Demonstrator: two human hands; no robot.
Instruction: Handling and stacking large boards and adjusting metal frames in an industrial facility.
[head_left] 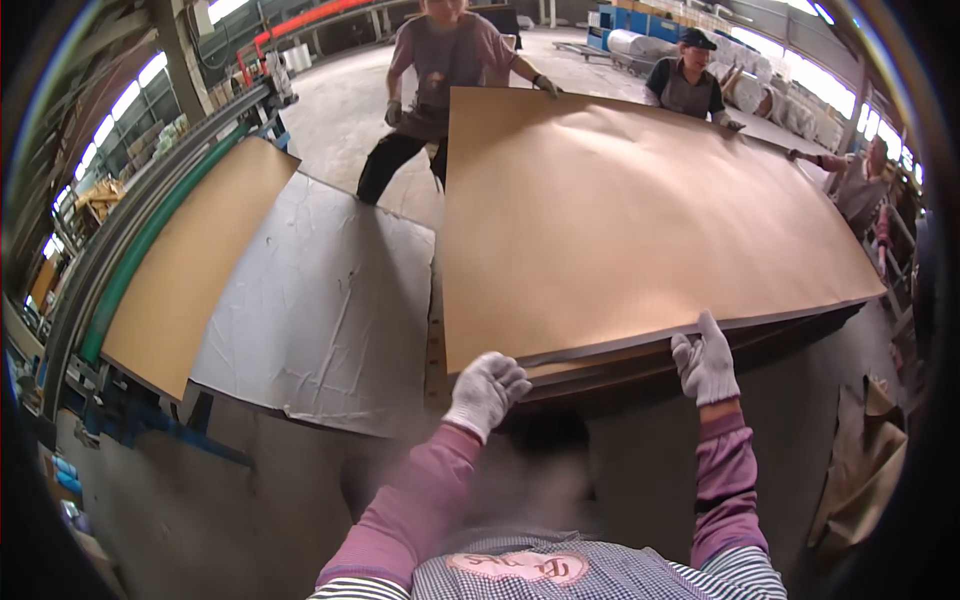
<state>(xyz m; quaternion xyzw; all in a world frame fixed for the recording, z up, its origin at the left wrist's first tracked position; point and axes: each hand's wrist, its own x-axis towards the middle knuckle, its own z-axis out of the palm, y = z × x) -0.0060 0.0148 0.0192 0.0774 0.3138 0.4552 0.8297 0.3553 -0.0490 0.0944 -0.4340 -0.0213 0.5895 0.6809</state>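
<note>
Concrete floor (330,95) of a workshop shows across the upper part of the frame, behind the work. Your right hand (706,362), gloved, is at the near edge of the large brown sheet (620,220), one digit laid up against the rim and the others curled just below it. Your left hand (488,393), also gloved, is half curled beside the sheet's lower left corner. Whether either hand bears weight cannot be told from this view. The sheet spans the centre and right of the frame, over a dark-edged stack (600,378). Three co-workers, at upper centre (450,60), upper right (685,90) and far right (862,190), each have a hand at its far or right side.

For good handling, seat the fingers of both hands under the rim with the thumbs on top, spread well apart. Match height and pace with the co-workers; uneven lifting could crease the face, which already shows shallow dents. Watch the lower left corner: it lies next to the wrinkled grey sheet (320,290) and could snag there. Beyond, at left, are a tan panel (200,260) and a green roller (150,235).
</note>
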